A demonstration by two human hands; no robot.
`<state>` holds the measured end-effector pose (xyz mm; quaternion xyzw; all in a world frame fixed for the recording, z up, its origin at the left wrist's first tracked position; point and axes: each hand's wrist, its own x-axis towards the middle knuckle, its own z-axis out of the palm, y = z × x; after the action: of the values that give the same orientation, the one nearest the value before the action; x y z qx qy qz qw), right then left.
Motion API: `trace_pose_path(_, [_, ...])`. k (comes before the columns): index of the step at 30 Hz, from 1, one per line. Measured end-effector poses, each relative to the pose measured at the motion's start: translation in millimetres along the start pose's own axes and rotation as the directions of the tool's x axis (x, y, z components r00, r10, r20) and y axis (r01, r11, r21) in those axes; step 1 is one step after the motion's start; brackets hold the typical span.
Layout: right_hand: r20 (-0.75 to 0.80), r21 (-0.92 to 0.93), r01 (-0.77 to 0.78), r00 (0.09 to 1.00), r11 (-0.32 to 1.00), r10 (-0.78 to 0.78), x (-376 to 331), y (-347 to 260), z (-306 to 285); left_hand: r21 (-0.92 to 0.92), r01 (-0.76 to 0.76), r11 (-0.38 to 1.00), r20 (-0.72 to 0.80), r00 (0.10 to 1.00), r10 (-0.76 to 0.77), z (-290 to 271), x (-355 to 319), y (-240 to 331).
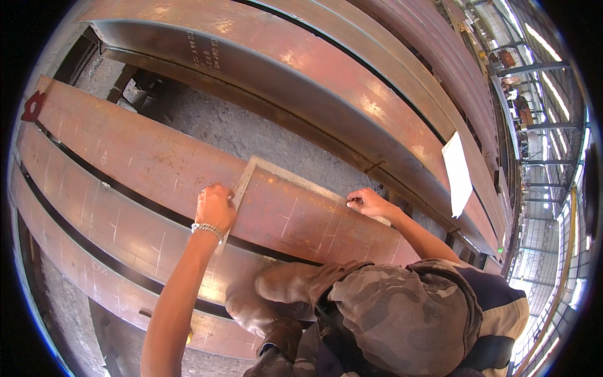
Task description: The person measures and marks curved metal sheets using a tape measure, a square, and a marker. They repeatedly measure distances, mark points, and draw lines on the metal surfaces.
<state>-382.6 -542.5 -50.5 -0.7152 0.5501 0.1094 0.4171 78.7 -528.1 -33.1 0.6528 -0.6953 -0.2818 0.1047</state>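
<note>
A flat metal L-shaped square (294,174) lies on the rusty red-brown face of a steel beam (151,141). Its corner points away from me; one leg crosses the beam toward me, the other runs right along the far edge. My left hand (215,206), with a chain bracelet at the wrist, is closed beside the crossing leg, fingertips at its edge; whatever it pinches is too small or hidden to make out. Over on the right, my right hand (369,205) has its fingers curled onto the long leg near its end. Thin white lines mark the beam on both sides.
More beams (94,198) lie side by side nearer me, with dark gaps between them. A big beam (264,81) runs beyond, past a gap showing grey ground (220,116). White paper (457,174) rests on it. A dark red piece (33,107) sits at the far left end.
</note>
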Motion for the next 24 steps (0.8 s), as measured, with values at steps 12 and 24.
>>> trace_pose_path(12, [0.015, 0.001, 0.006, 1.000, 1.000, -0.006, 1, -2, -1, -0.006, 0.180, 0.984, 0.223, 0.959, -0.174, -2, -60, -32])
trace_pose_path(24, [-0.054, 0.025, 0.071, 0.996, 0.997, -0.069, 34, -9, 11, -0.249, 0.193, 0.949, -0.240, 0.937, -0.253, -63, -55, -68])
